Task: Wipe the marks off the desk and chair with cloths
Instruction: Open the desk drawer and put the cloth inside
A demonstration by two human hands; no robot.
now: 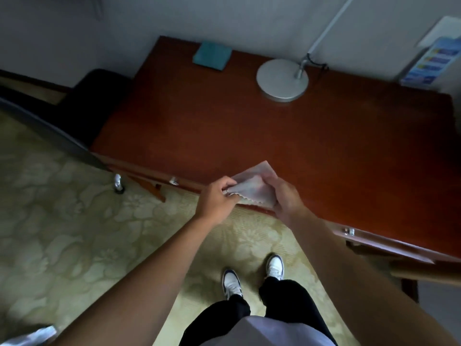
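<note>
My fingers (225, 184) on the left hand (216, 199) are curled tight, pinching one corner of the pale cloth (252, 184) between thumb and fingertips. My right hand (287, 198) grips the other side of the same cloth, fingers folded round its bunched lower edge, so the fabric is stretched between my two hands with a loose corner pointing up and away from me. I hold it just above the near edge of the desk (262, 131), over the reddish-brown top; I cannot tell whether the cloth touches the wood.

Further back on the desk, near the wall, lies a teal cloth (212, 56), folded square and flat, well apart from my hands. To its right stands the round grey lamp base (282, 79) with its thin arm (329, 23) rising along the wall. A blue leaflet (431, 62) sits at the far right corner.

The dark chair (82, 103) is at the left end of the desk, its seat partly tucked beside it, a shiny caster (117, 182) showing on the patterned carpet (62, 208). Below, my white-and-black shoes (274, 267) stand on that carpet, close to the desk front.
</note>
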